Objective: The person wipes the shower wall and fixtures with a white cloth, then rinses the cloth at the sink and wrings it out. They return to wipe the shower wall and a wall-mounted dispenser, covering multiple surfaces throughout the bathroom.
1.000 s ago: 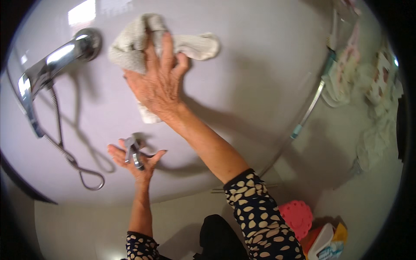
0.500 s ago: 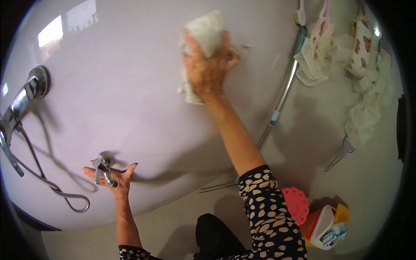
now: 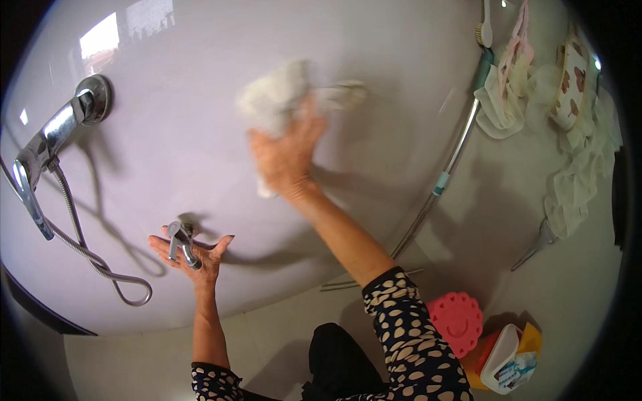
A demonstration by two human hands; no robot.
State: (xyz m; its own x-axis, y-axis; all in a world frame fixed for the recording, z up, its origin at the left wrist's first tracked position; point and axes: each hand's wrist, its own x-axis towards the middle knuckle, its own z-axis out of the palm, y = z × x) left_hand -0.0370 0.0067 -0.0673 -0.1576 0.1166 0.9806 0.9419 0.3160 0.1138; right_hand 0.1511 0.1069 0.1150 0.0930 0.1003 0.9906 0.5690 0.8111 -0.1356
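A pale, crumpled cloth (image 3: 274, 97) lies against the glossy light wall (image 3: 200, 134), smeared by motion. My right hand (image 3: 291, 155) holds it there, arm stretched up and forward. Loose parts of the cloth stick out to the right of the fingers and below the hand. Lower left, my left hand (image 3: 207, 269) is spread wide around the underside of a small chrome tap (image 3: 187, 246), thumb out to the right. The tap hides part of the palm, and I cannot tell whether the palm touches the wall.
A chrome shower handset (image 3: 57, 130) with a looping hose (image 3: 97, 264) is at the left. At the right are a leaning mop pole (image 3: 458, 144), a brush (image 3: 485, 30) and hanging pale netting (image 3: 575, 184). A pink scalloped stool (image 3: 458, 321) and a box (image 3: 501, 357) stand low right.
My right hand has carried the cloth left and down across the wall. The left hand keeps its place at the tap. The whole view has shifted slightly.
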